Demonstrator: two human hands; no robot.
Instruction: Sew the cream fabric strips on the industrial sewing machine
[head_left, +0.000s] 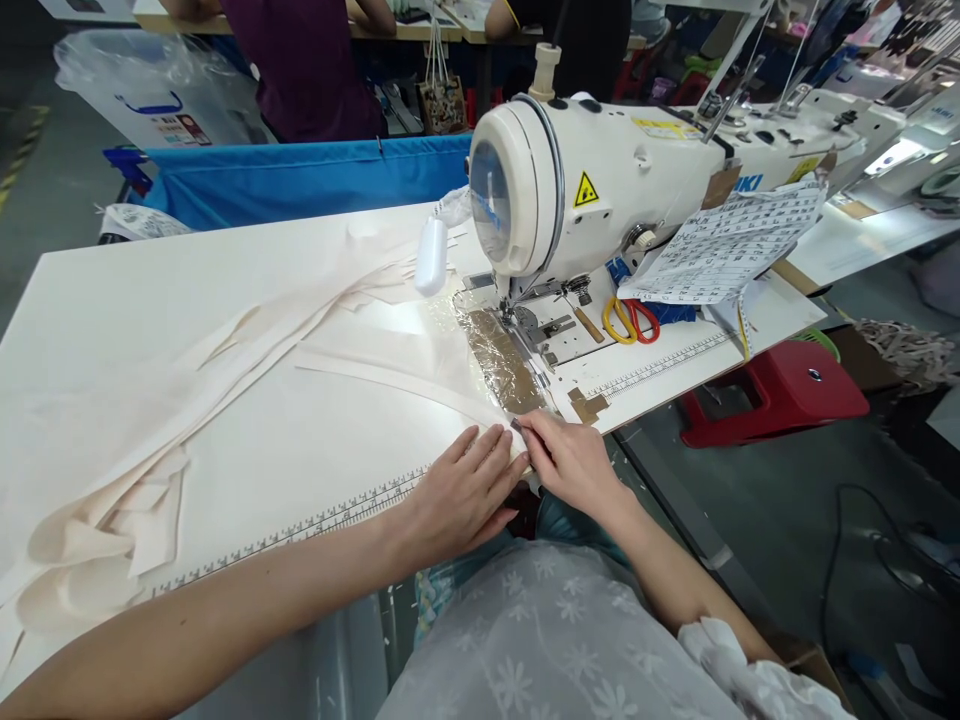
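A pale cream fabric piece (pixel 397 365) lies on the white table, its curved edge running to the table's front edge. My left hand (pixel 469 487) lies flat on the fabric's near end, fingers stretched out and close together. Right beside it, my right hand (pixel 566 455) is closed in a pinch on a small dark object (pixel 516 425), too small to name, at the fabric's edge. Beyond both hands stands a white sewing machine (pixel 600 190), its needle area above a taped brown patch (pixel 499 360).
More cream fabric (pixel 90 540) is bunched at the left. Yellow and red scissors (pixel 630 320) lie by the machine, near printed paper (pixel 727 240). A ruler strip (pixel 322 525) runs along the front edge. A red stool (pixel 787 395) stands at the right. People sit beyond a blue cloth (pixel 300 180).
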